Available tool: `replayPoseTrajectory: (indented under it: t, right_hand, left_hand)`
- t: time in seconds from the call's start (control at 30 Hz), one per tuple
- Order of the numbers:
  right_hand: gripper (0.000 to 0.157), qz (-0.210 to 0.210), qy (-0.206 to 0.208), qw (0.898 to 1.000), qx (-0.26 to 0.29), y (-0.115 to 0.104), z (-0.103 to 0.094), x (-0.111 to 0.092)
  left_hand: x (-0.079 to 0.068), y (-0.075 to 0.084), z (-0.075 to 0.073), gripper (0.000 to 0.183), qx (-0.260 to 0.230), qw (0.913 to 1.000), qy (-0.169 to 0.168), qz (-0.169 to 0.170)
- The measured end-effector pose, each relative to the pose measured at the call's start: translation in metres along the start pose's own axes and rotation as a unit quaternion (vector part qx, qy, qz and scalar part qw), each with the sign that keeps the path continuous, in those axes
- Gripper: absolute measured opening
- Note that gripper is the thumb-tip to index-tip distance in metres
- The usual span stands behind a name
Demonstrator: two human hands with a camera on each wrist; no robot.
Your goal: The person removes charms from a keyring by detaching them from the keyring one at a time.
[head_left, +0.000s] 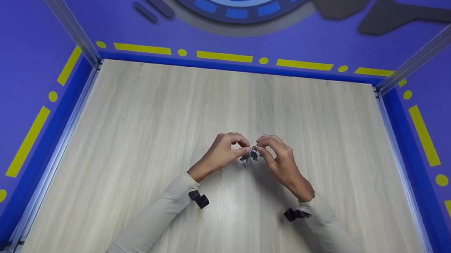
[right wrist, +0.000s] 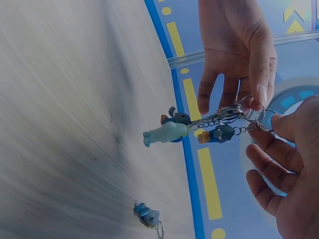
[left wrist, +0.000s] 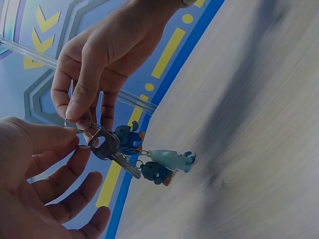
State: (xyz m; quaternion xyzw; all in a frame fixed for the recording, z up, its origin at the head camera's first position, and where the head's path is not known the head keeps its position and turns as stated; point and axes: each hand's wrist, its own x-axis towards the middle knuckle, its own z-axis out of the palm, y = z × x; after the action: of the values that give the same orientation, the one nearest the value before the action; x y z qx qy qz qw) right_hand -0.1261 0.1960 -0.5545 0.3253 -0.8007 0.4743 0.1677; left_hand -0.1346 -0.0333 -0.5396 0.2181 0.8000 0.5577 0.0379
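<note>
Left wrist | left hand [left wrist: 22,184] pinches key ring [left wrist: 87,146] | right hand [left wrist: 102,59] pinches another ring [left wrist: 66,124] | key [left wrist: 112,149], figurines [left wrist: 168,158] dangle

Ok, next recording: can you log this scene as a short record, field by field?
left grip: pinching the rings
right grip: pinching the same bunch
hanging: key, pale charm, two blue charms
apart from bunch: another charm
surface: wooden table, under both
backdrop: blue wall, yellow dashes

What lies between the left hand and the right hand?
Metal rings lie between the left hand and the right hand, as the right wrist view shows.
</note>
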Motion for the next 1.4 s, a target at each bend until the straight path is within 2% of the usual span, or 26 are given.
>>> replayPoseTrajectory:
  t: [0.27, 0.43, 0.73, 0.87, 0.97, 1.13, 1.4]
  right_hand:
    - [0.02, 0.0, -0.004, 1.0, 0.001, 0.0021, -0.0003, -0.0008]
    - [0.014, 0.016, -0.007, 1.0, 0.016, 0.002, -0.0005, -0.0023]
    - [0.008, 0.079, 0.007, 0.995, 0.053, -0.0012, -0.0007, -0.0032]
    - [0.007, 0.118, 0.012, 0.99, 0.077, -0.003, -0.0001, -0.004]
    - [0.007, 0.128, 0.015, 0.988, 0.08, -0.0047, 0.0018, -0.0034]
    - [0.004, 0.093, 0.014, 0.994, 0.05, -0.0064, 0.0049, 0.0001]
    - [0.016, 0.012, 0.007, 1.0, -0.009, -0.0049, 0.0061, 0.0013]
  left_hand:
    - [-0.0001, -0.0003, 0.0002, 0.004, -0.003, 1.0, -0.001, 0.001]
    - [-0.0011, -0.0015, 0.0003, 0.004, -0.013, 0.9999, 0.009, 0.003]
    - [-0.0035, -0.0042, -0.0012, 0.003, -0.048, 0.9983, 0.031, 0.012]
    - [-0.0042, -0.0055, -0.0019, 0.004, -0.054, 0.9981, 0.029, 0.008]
    - [-0.0046, -0.0061, -0.0026, 0.005, -0.046, 0.9986, 0.026, -0.005]
    - [-0.0049, -0.0054, -0.0039, 0.004, -0.024, 0.9991, 0.019, -0.03]
    - [-0.0021, -0.0043, -0.005, 0.006, 0.015, 0.9997, -0.006, -0.016]
